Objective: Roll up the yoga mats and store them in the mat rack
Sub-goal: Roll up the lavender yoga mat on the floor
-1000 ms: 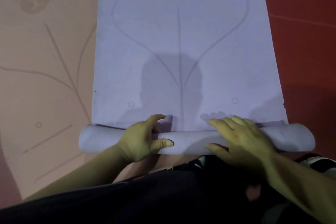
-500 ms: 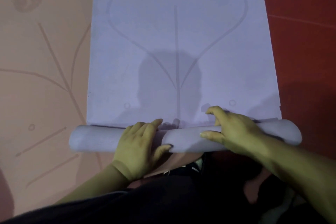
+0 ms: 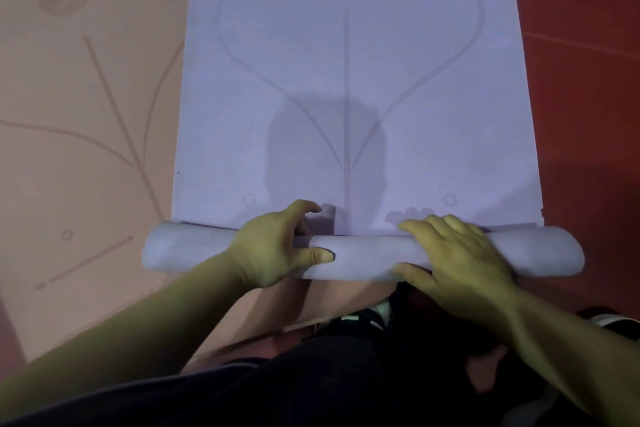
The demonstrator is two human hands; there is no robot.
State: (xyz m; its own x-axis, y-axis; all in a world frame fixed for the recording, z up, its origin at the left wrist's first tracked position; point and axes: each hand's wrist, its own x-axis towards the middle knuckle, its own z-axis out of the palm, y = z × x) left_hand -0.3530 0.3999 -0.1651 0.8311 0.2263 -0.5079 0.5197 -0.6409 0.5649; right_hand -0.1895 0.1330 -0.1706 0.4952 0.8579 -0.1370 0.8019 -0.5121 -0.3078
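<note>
Two hands: both sit on one roll, either side of its middle.
Left of the roll: a peach foam mat (image 3: 86, 114) with brown line print lies flat; the roll's left end overhangs it.
Left hand (image 3: 273, 246): fingers are curled over the roll's far side and the thumb is pressed on its near face, so it grips the roll.
Roll (image 3: 363, 255): this is the near end of a pale lilac yoga mat (image 3: 346, 80) with grey curved lines, wound into a slim tube. Most of the mat lies flat beyond the roll.
Right hand (image 3: 460, 250): fingers are spread over the roll's top with the thumb tucked at its near underside, holding it.
Step in hand: rolling forward, early on. It likely calls for even pressure from both hands and a tight tube. Its ends stick out past the flat edges, so squaring them would help.
Right of the roll: red floor (image 3: 581, 80), smooth and slightly shiny.
Nearer than the roll: dark trousers (image 3: 311, 374).
Mat rack: not in view.
</note>
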